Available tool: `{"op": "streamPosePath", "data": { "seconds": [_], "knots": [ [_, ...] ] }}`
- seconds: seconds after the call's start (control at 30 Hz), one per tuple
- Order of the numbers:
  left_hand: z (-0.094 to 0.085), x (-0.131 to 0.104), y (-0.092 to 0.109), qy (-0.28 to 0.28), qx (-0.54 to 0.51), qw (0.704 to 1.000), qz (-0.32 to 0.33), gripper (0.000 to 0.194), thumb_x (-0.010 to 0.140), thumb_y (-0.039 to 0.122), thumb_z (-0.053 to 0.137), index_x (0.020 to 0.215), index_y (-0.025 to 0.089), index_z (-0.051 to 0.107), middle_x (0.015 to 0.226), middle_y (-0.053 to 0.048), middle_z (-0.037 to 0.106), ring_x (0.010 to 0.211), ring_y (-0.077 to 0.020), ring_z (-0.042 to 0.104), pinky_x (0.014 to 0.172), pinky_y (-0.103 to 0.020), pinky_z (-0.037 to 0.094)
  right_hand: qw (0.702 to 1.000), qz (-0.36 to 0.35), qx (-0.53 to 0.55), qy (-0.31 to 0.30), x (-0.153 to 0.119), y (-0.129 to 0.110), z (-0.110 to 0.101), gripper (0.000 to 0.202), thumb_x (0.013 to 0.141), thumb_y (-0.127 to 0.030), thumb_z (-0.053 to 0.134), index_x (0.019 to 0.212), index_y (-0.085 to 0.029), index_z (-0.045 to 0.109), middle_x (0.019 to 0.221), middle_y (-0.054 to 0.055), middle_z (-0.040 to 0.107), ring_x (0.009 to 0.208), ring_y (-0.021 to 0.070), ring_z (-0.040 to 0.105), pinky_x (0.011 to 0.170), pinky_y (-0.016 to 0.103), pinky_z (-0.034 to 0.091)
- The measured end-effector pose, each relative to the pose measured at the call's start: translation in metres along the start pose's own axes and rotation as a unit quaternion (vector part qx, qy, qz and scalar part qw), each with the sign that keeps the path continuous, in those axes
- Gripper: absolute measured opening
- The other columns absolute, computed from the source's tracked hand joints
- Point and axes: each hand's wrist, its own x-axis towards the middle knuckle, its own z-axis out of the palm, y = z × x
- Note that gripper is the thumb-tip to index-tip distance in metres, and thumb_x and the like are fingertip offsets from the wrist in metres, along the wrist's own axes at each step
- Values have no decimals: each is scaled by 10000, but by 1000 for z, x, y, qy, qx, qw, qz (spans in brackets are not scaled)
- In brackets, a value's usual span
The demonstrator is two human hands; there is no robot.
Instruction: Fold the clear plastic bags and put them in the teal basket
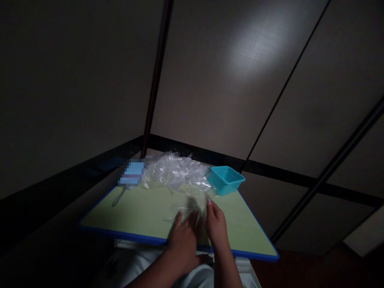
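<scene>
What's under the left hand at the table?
Past the fingers of the left hand, clear plastic film shows on the green tabletop. Whatever lies directly beneath the hand is covered, so how far the film reaches there can't be told.

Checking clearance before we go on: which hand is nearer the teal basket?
Right. The right hand is in front of the basket, slightly left of it; the left hand is farther left.

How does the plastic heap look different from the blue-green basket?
Color: the plastic heap is clear and shiny, whereas the basket is blue-green.
Shape: the heap is crumpled and irregular, whereas the basket has straight sides and a rim.
Extent: the heap spreads wider than the basket.
Both are at the far side of the table.
</scene>
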Motion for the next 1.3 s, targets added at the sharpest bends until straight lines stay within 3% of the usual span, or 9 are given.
{"op": "streamPosePath", "data": {
  "seconds": [0.17, 0.33, 0.4, 0.47, 0.53, 0.6, 0.7, 0.97, 1.3],
  "knots": [
    [-8, -3, -1, 19, -64, 998, 11, 828, 726, 422, 550, 1415, 242, 127, 1469, -65, 142, 1351, -261, 107, 1077, -509, -46, 995, 6, -82, -58, 1, -9, 20, 555, 876, -417, 303, 1275, -64, 458, 1326, 119, 438, 1251, 187, 369, 1046, 307, 261],
    [-29, -19, -32, 48, -197, 978, -41, 741, 731, 301, 541, 1396, 196, 233, 1463, -50, 211, 1343, -218, 169, 1104, -422, 108, 973, -35, -215, -77, -3, -7, 26, 510, 903, -353, 246, 1304, -93, 423, 1366, 107, 389, 1287, 185, 306, 1056, 341, 243],
    [-37, -24, -52, 87, -309, 945, -68, 623, 802, 348, 467, 1376, 184, 290, 1448, -53, 267, 1324, -201, 237, 1087, -366, 203, 959, -47, -266, -83, -5, -7, 31, 490, 908, -318, 233, 1317, -110, 405, 1384, 102, 360, 1303, 190, 272, 1052, 377, 241],
    [-44, -25, -70, 134, -424, 889, -111, 560, 861, 434, 370, 1354, 173, 326, 1411, -74, 349, 1275, -203, 343, 1057, -348, 268, 944, -52, -313, -91, -8, -8, 38, 484, 907, -288, 226, 1336, -119, 374, 1402, 99, 327, 1314, 197, 245, 1046, 422, 235],
    [-47, -25, -87, 176, -492, 839, -153, 576, 881, 515, 291, 1332, 161, 354, 1382, -95, 392, 1227, -212, 415, 1044, -355, 285, 927, -55, -359, -98, -10, -9, 48, 487, 903, -261, 222, 1356, -124, 335, 1418, 97, 292, 1324, 205, 216, 1041, 475, 209],
    [-47, -24, -98, 201, -517, 813, -175, 616, 878, 566, 247, 1309, 148, 385, 1364, -111, 413, 1198, -217, 449, 1041, -361, 286, 909, -55, -399, -104, -12, -10, 58, 493, 898, -234, 215, 1371, -124, 296, 1430, 101, 257, 1334, 209, 182, 1038, 517, 166],
    [-44, -26, -106, 213, -505, 817, -182, 629, 872, 587, 220, 1263, 150, 447, 1331, -106, 455, 1180, -213, 467, 1039, -352, 286, 890, -54, -440, -108, -14, -9, 70, 506, 888, -202, 209, 1386, -121, 249, 1442, 108, 210, 1344, 210, 138, 1037, 547, 89],
    [-45, -32, -100, 260, -364, 885, -129, 385, 859, 452, 390, 1030, 208, 633, 1107, -67, 623, 1042, -217, 543, 959, -320, 369, 872, -63, -475, -104, -19, -8, 85, 529, 877, -217, 238, 1396, -118, 214, 1448, 118, 180, 1352, 222, 63, 1014, 561, -102],
    [-41, -17, -87, 145, -495, 845, -141, 508, 854, 528, 340, 1101, 167, 599, 977, -69, 654, 845, -195, 578, 814, -303, 438, 885, -62, -452, -97, -28, -7, 91, 549, 867, -290, 300, 1393, -147, 236, 1459, 99, 140, 1352, 246, 53, 1018, 584, -28]
  ]
}}
